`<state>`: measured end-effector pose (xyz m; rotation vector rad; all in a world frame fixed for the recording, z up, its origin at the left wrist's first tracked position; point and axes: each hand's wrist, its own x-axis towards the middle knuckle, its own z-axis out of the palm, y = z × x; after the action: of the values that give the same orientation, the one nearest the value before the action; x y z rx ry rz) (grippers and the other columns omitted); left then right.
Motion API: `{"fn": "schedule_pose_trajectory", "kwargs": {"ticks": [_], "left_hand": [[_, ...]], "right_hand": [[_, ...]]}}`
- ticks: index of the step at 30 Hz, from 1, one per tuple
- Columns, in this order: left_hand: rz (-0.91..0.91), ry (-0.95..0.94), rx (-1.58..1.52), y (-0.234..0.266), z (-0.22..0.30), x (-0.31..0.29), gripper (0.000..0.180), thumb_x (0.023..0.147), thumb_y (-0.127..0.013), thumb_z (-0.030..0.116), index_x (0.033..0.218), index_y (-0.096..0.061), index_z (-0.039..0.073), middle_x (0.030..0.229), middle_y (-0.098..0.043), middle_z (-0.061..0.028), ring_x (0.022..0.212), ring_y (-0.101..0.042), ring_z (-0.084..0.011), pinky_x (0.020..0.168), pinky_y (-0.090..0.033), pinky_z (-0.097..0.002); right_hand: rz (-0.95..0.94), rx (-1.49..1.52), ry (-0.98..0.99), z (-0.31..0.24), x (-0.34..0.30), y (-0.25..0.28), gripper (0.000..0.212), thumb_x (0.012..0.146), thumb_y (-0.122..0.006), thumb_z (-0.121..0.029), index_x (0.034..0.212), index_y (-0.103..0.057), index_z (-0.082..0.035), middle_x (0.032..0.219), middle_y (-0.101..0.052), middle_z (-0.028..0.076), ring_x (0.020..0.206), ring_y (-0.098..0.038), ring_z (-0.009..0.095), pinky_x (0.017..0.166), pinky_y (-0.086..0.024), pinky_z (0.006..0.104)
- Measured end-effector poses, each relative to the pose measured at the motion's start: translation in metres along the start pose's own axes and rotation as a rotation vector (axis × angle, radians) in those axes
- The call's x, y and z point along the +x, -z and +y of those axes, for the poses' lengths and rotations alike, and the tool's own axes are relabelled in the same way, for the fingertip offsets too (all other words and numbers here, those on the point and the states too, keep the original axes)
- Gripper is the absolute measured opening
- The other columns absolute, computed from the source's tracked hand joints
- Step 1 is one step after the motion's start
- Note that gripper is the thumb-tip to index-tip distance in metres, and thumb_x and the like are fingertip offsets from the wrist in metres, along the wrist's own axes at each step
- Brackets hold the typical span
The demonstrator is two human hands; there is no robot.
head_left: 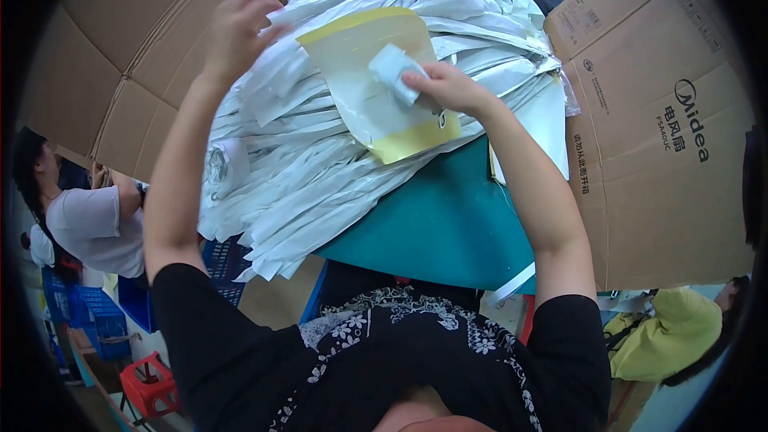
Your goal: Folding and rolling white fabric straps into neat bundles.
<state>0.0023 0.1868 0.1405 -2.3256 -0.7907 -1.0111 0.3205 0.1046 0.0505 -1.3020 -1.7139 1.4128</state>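
Observation:
My right hand [453, 88] grips a small folded white piece, plastic or cloth [392, 70]; I cannot tell which. Beneath it lies a pale, sheet-like bag with yellow bands at both ends [349, 84], tilted across the heap. My left hand [240, 32] is raised at the upper left, blurred by motion, with thumb and fingers apart and nothing visible between them. Long white plastic strips or flattened bags [296, 180] are piled over the table under both hands. A small white roll or bundle [227, 166] rests at the pile's left side.
Tall cardboard sheets stand on the left [120, 40] and right [664, 136] of the green table [432, 216]. White paper [544, 132] lies near the right board. People sit beyond both boards. A red stool [150, 384] and blue crates [104, 324] stand at lower left.

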Motion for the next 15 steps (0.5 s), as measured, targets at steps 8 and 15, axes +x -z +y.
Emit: {"fn": "schedule_pose_trajectory", "kwargs": {"ticks": [8, 15], "left_hand": [[-0.361, 0.226, -0.418, -0.068, 0.188, -0.058, 0.021, 0.073, -0.070, 0.022, 0.078, -0.059, 0.004, 0.075, -0.061, -0.0117, 0.071, -0.061, -0.0298, 0.062, -0.048, -0.0407], [-0.357, 0.406, -0.378, -0.095, 0.223, -0.073, 0.032, 0.068, -0.072, 0.022, 0.089, -0.056, 0.004, 0.079, -0.058, -0.0120, 0.068, -0.059, -0.0295, 0.062, -0.047, -0.0385]], "right_hand": [[0.259, 0.486, -0.069, -0.015, 0.015, 0.011, 0.033, 0.089, -0.056, -0.034, 0.100, -0.061, -0.003, 0.090, -0.062, 0.003, 0.076, -0.058, 0.011, 0.067, -0.045, 0.0277], [0.270, 0.624, -0.099, 0.004, 0.026, 0.014, 0.030, 0.091, -0.052, -0.029, 0.105, -0.057, -0.003, 0.091, -0.063, 0.003, 0.075, -0.059, 0.011, 0.065, -0.047, 0.0261]]}}
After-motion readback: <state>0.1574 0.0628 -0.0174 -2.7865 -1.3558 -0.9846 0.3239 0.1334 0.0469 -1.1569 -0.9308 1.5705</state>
